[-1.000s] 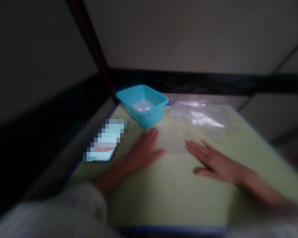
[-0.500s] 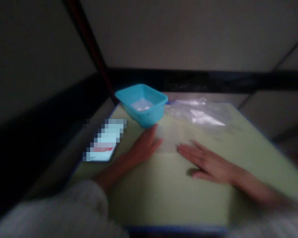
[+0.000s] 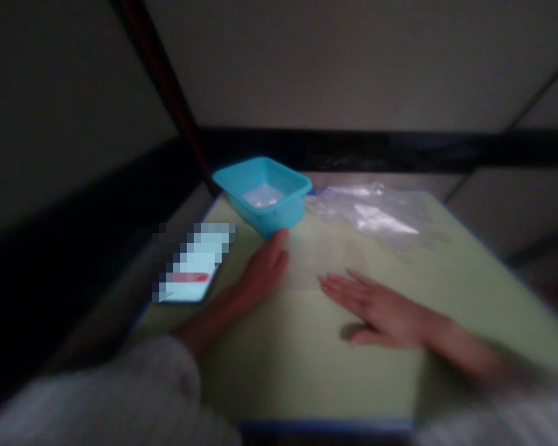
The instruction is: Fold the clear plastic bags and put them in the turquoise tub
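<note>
A thin see-through plastic sheet or bag (image 3: 307, 263) lies flat on the pale green tabletop (image 3: 307, 365), its outline faint. At its left edge rests my left hand (image 3: 263, 269), index finger and thumb slightly apart, the other fingers hidden; no held object shows. My right hand (image 3: 376, 306) lies palm down, fingers stretched over the sheet's lower right part and thumb spread out to the side. Just beyond my left fingertips stands a blue plastic basket (image 3: 283, 217) with something pale and shiny inside.
A heap of crinkled clear plastic bags (image 3: 372, 214) lies at the back right of the table. On the left is a phone-like device with a lit, pixelated screen (image 3: 199, 260). Walls with a dark band stand behind and to the left.
My left hand has drawn back slightly to the left, thumb and index closer together. My right hand has slid a little left over the sheet. The view has shifted slightly.
</note>
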`<action>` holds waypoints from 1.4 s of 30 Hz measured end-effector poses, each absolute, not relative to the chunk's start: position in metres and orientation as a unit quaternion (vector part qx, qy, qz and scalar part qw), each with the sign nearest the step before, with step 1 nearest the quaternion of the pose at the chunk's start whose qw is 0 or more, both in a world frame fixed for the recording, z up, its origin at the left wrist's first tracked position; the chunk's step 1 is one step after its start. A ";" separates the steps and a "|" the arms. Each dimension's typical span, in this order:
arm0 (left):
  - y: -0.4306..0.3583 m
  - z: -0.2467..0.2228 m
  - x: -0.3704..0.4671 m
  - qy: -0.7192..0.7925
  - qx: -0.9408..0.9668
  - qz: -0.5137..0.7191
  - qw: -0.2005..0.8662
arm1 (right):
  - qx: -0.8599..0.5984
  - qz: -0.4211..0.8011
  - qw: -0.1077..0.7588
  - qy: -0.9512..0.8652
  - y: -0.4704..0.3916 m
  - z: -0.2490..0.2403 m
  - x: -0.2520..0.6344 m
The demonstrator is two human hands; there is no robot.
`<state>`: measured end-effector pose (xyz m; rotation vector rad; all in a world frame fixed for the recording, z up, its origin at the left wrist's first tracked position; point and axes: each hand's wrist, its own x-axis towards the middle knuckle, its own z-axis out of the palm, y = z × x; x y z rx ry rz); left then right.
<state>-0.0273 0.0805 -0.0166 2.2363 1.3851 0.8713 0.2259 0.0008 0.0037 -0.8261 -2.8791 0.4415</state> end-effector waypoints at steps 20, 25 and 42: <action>0.085 -0.031 -0.028 0.410 0.868 0.246 0.136 | -0.264 0.156 0.043 -0.951 -0.005 0.004 0.233; 0.078 -0.021 -0.025 0.416 0.880 0.208 0.095 | -0.271 0.128 0.059 -0.952 -0.003 0.006 0.230; 0.043 -0.019 -0.013 0.288 0.949 0.096 0.080 | -0.413 0.022 0.112 -0.904 0.005 -0.015 0.225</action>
